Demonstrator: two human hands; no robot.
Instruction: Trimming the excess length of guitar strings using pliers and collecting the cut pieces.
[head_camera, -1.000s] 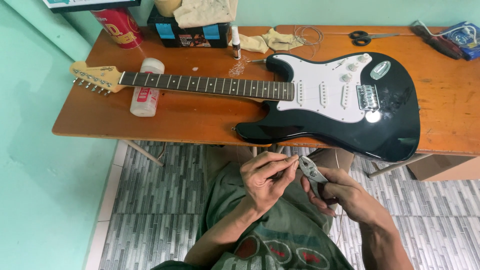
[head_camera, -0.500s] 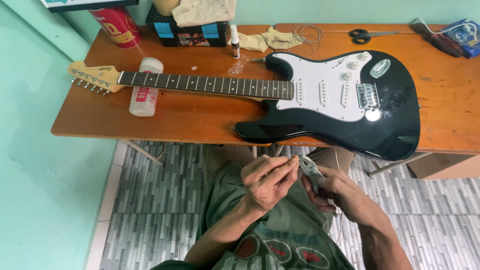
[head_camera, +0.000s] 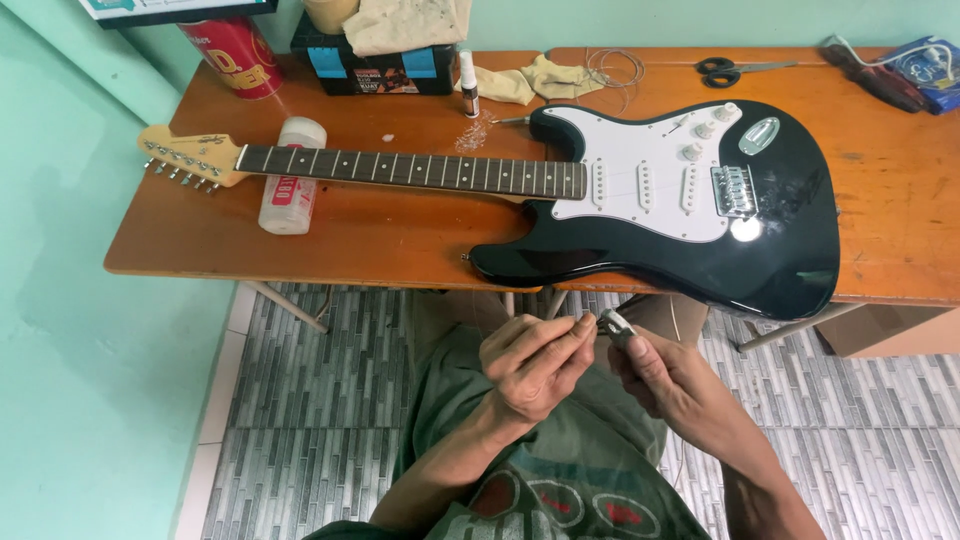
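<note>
A black electric guitar with a white pickguard lies flat on the wooden table, its neck pointing left and resting on a white bottle. Below the table edge, over my lap, my left hand and my right hand meet. My right hand is shut on a small grey and white tool. My left hand pinches at the tip of that tool; whatever thin thing it holds is too small to make out.
Along the table's far side stand a red can, a black and blue box with a cloth on it, a small dropper bottle, a rag, coiled wire, scissors and a blue packet. Grey tiled floor lies below.
Both hands have stayed together over my lap and shifted only slightly; the fingers keep working at the tool's tip. The guitar has not moved.
</note>
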